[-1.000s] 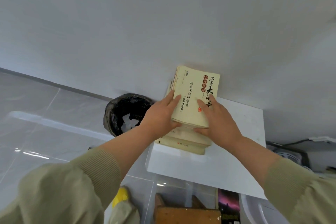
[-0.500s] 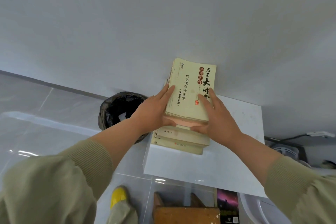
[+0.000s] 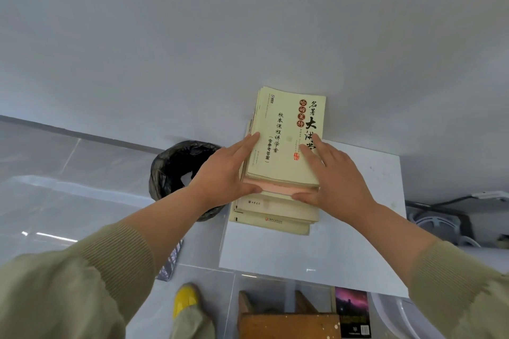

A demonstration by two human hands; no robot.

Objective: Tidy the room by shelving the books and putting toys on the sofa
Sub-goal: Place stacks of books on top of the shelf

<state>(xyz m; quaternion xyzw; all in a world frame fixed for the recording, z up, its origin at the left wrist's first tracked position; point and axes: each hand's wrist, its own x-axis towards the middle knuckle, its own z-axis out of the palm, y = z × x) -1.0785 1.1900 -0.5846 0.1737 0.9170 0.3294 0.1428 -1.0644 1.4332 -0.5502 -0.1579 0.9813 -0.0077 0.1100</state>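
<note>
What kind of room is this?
Probably a plain room at home, maybe a study corner: a stack of books sits on a white table by a bare wall, with a bin on the tiled floor.

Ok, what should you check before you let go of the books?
1. Lying flat: ok. The stack lies on the white shelf.
2. Edges lined up: not ok. The top book sits farther back than the pink book and the ones below.
3. Hands steadying: ok. The left hand is at the side and the right hand is on the cover, with both thumbs against the pink book.
4. Room at the side: not ok. The stack is right at the shelf's left edge, next to the bin.
5. Back touching the wall: cannot tell.
</note>
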